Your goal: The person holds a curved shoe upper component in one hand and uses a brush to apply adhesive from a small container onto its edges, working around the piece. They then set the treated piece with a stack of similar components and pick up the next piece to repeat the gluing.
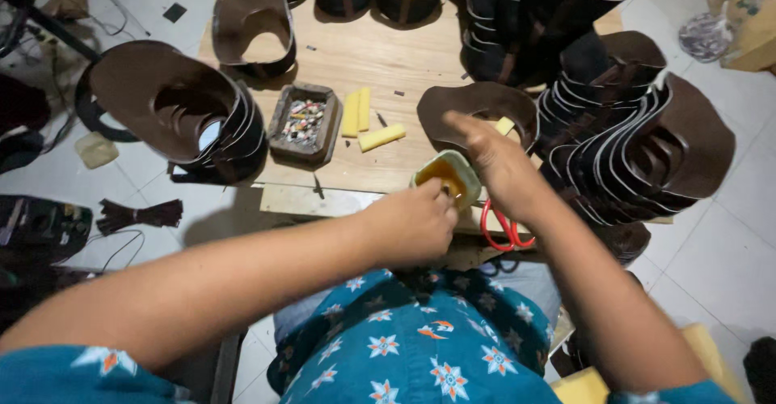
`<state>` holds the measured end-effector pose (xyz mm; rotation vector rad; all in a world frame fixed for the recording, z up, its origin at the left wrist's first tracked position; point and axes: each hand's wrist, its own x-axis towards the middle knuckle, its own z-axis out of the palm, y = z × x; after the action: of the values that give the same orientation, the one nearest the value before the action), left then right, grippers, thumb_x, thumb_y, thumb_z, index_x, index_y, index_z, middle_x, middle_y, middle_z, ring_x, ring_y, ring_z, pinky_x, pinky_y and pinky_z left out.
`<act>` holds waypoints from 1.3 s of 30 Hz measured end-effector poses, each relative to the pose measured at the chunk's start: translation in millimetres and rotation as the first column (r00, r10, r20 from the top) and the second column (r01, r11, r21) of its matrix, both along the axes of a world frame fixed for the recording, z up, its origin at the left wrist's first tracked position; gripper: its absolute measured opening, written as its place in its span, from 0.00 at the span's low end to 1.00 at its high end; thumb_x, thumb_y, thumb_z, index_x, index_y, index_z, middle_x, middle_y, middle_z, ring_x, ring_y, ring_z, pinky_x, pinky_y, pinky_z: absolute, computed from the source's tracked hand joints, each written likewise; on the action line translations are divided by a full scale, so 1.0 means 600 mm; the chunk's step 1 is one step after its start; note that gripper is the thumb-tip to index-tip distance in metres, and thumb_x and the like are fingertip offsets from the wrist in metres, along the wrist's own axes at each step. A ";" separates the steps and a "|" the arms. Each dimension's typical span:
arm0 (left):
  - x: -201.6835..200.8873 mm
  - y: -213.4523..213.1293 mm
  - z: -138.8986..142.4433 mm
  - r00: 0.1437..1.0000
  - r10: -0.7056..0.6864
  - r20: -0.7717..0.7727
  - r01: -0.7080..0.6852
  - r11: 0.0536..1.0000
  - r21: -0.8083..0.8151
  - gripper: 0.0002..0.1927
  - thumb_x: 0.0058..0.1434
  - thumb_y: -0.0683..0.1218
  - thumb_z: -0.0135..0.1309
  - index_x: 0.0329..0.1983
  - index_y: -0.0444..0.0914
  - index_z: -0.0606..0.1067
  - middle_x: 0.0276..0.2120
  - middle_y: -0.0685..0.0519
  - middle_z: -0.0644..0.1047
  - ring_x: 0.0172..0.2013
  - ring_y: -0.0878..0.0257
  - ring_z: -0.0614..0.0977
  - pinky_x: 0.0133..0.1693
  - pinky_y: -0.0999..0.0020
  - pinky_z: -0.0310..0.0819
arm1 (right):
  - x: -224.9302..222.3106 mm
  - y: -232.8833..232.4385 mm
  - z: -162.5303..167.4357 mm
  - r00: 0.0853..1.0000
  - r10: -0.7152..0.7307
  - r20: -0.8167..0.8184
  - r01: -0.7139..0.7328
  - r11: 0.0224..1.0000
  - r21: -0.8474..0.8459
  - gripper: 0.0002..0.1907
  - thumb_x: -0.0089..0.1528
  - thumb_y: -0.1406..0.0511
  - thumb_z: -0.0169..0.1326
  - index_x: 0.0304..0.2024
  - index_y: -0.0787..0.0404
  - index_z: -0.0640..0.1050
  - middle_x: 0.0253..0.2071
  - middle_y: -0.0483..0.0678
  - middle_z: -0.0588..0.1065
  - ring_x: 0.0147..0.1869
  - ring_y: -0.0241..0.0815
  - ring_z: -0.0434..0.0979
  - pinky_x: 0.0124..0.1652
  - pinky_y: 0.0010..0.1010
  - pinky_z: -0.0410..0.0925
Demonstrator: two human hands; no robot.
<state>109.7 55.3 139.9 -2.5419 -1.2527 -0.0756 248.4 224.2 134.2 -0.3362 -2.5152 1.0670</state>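
A small pale green cup (449, 174) with orange-yellow liquid inside stands at the near edge of the wooden board (380, 64). My left hand (414, 222) is closed at the cup's rim, fingers pinched on a thin tool dipped in the liquid; the tool is mostly hidden. My right hand (495, 164) rests on a dark brown leather shoe-upper piece (477, 106) just beyond the cup, its fingers pressing the piece down.
Stacks of curved brown leather uppers (638, 153) crowd the right and back; another stack (186, 113) sits at the left. A small tray of scraps (304, 121), yellow foam strips (365, 122) and red-handled scissors (503, 230) lie on the board. White tiled floor surrounds it.
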 end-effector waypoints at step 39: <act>-0.067 -0.096 -0.106 -0.593 0.380 0.710 -0.081 0.849 -0.522 0.31 0.62 0.37 0.47 0.70 0.34 0.59 0.62 0.49 0.71 0.61 0.63 0.73 0.62 0.66 0.64 | 0.058 -0.123 -0.036 0.987 -0.160 0.007 0.143 0.897 0.418 0.29 0.48 0.61 0.64 0.53 0.59 0.77 0.56 0.58 0.72 0.61 0.61 0.69 0.58 0.52 0.60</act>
<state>69.4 -2.4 76.5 -1.1383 -2.3497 -2.9135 283.1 150.4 112.5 -0.4221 -2.6169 0.4467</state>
